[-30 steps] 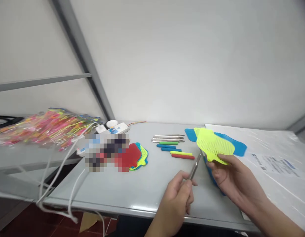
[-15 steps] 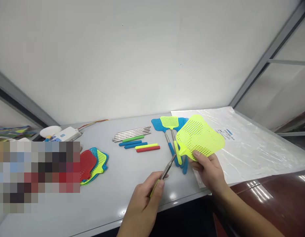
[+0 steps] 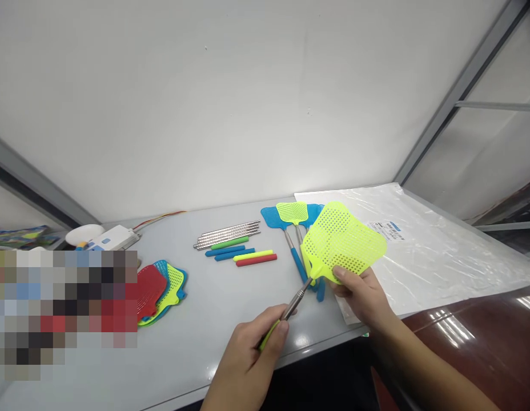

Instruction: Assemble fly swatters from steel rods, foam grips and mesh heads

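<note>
My left hand (image 3: 259,345) is closed round a fly swatter handle (image 3: 270,335) with a yellow-green grip and a metal rod pointing up and right. In my right hand (image 3: 363,297) is a yellow-green fly swatter head (image 3: 344,242), pinched near its lower edge between thumb and fingers. The rod's tip meets the neck of the head; how deep it sits in the socket I cannot tell. Behind the head lie swatters with blue heads (image 3: 272,217) and a smaller-looking yellow-green swatter (image 3: 292,213), partly hidden.
Metal rods (image 3: 228,233) lie mid-table above green, blue, yellow and red grips (image 3: 256,260). Loose swatter heads (image 3: 152,291) are stacked at the left. A white plastic bag (image 3: 423,257) covers the right side. A power strip (image 3: 113,238) and white bowl (image 3: 85,233) stand at the back left.
The rod in my left hand and the swatter head in my right hand have come together. A gap showed between them before; now the tip touches the head's neck.
</note>
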Available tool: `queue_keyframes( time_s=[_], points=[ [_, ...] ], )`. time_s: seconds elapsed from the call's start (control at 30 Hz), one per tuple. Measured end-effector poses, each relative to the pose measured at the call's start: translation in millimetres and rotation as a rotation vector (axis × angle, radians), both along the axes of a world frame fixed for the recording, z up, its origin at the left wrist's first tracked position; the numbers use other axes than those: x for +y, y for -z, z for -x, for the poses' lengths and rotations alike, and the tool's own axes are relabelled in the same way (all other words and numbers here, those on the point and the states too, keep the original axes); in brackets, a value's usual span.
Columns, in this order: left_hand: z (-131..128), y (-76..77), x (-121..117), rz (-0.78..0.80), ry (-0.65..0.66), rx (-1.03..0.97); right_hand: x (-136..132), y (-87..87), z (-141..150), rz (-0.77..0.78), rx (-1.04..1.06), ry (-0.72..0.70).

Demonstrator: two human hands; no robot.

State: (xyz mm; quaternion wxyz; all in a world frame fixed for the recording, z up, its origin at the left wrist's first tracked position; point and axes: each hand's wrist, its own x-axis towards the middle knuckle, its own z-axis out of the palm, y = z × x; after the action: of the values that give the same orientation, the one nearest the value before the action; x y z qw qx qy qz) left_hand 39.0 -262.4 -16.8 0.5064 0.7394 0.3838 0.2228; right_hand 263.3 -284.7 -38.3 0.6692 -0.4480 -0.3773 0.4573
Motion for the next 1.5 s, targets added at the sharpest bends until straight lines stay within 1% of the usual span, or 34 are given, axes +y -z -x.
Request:
queue_keyframes(
  time_s=[0.1,0.2,0.27,0.37,0.5,0.6,0.67,0.8,0.9,1.07,1.17,1.27,1.33,1.4,1.5],
  points=[
    [1.4,-2.1,-1.0,0.015,-0.028,0.050,-1.4,1.7,-7.1,0.077,0.002,-0.015],
    [0.8,-5.1,-1.3,0.046,-0.080,0.113,-4.0,2.8,-12.6,0.100,-0.031,0.054],
    [0.6,-7.3,-0.7,0.059,-0.051,0.133,-6.5,2.6,-16.4,0.126,-0.071,0.054],
    [3.1,-10.1,0.4,0.102,0.025,0.174,-11.3,-0.1,-23.6,0.154,-0.157,-0.024],
    [9.2,-12.8,-0.8,0.147,0.063,0.229,-16.4,-6.2,-29.9,0.171,-0.228,-0.122],
    [11.7,-15.7,-0.3,0.145,0.074,0.238,-14.8,-9.1,-27.5,0.163,-0.241,-0.196],
    [11.8,-18.6,2.8,0.119,0.085,0.248,-11.7,-9.9,-23.1,0.135,-0.245,-0.212],
    [9.7,-25.2,13.7,0.034,0.133,0.258,-7.3,-12.3,-14.4,0.130,-0.275,-0.137],
    [7.5,-29.0,20.8,0.055,0.171,0.254,-6.8,-17.7,-10.6,0.155,-0.347,-0.106],
    [5.4,-32.0,25.6,0.136,0.179,0.226,-2.7,-26.8,-7.7,0.124,-0.572,-0.145],
    [3.4,-32.9,26.2,0.126,0.171,0.214,1.1,-29.3,-7.4,0.090,-0.611,-0.164],
    [0.9,-36.9,29.4,0.106,0.181,0.172,1.5,-31.7,-7.9,0.080,-0.607,-0.172],
    [0.2,-42.4,34.0,0.107,0.208,0.153,-0.5,-33.4,-7.8,0.089,-0.612,-0.175],
    [0.1,-49.0,40.2,0.158,0.280,0.170,-3.6,-34.0,-6.4,0.108,-0.631,-0.194],
    [-1.7,-55.6,49.8,0.380,0.473,0.217,-8.4,-31.4,-1.0,0.166,-0.599,-0.240]
  ],
)
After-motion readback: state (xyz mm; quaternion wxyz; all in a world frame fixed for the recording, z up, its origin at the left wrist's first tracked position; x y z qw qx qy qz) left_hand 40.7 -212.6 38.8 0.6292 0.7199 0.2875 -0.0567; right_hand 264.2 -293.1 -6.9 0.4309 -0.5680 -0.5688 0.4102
